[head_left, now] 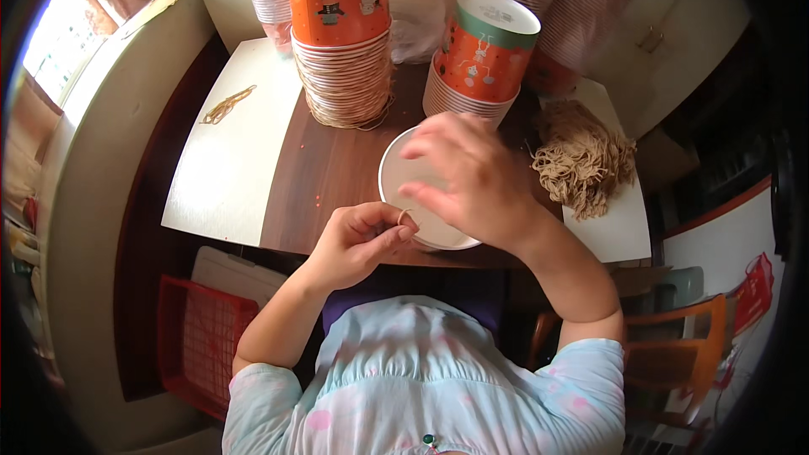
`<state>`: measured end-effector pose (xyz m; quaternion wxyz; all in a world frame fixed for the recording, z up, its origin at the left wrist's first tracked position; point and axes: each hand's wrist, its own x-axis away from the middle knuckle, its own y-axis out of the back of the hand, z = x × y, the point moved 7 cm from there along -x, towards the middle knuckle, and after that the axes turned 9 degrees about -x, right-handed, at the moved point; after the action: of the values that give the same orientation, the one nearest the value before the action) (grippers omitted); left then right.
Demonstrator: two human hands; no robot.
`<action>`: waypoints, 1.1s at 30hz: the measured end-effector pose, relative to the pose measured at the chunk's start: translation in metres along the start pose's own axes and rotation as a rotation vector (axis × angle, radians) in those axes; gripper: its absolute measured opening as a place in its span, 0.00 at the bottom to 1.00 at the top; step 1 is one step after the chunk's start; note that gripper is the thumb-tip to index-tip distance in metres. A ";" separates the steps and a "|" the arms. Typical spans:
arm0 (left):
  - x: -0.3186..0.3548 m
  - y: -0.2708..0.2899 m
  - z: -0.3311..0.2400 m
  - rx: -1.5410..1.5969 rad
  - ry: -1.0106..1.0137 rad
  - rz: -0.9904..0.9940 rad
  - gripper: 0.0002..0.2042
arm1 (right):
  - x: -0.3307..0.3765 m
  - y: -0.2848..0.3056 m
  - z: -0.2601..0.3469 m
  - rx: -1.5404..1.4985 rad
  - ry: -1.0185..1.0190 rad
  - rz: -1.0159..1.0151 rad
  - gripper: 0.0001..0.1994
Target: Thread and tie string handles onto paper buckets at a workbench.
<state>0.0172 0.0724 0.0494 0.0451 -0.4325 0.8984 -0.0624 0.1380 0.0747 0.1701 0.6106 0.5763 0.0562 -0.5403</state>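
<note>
A white-rimmed paper bucket [403, 139] stands at the table's near edge with its open mouth toward me. At its near left rim, my left hand [364, 236] is closed, thumb and forefinger pinching a thin pale cord [404, 216] that curls up in a small loop. Over the right side of the mouth hangs my right hand [462, 173], slightly blurred, its fingers and thumb apart with nothing seen between them. The hand hides part of the bucket.
Behind are a tall stack of orange buckets with cord handles [341, 76] and a shorter orange stack [480, 59]. A tan cord heap [583, 160] lies right, a small cord bundle [227, 105] left. A red crate [198, 337] and wooden chair [674, 345] flank me.
</note>
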 end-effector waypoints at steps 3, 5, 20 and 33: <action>0.005 0.009 0.004 0.088 -0.070 0.002 0.06 | 0.020 0.014 0.005 -0.007 -0.123 0.074 0.08; 0.005 0.011 0.006 0.100 -0.078 0.013 0.05 | 0.036 0.002 -0.002 -0.103 -0.187 0.219 0.07; 0.037 -0.014 -0.048 -0.932 -0.522 -0.511 0.08 | 0.069 -0.021 0.048 0.062 -0.095 0.046 0.09; 0.032 -0.011 0.023 -0.013 -0.278 -0.457 0.05 | 0.099 -0.034 0.047 0.237 -0.153 -0.175 0.11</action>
<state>0.0085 0.0387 0.0276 0.1501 -0.6287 0.7630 -0.0051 0.1281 -0.0117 0.0948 0.4915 0.5943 -0.0046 -0.6366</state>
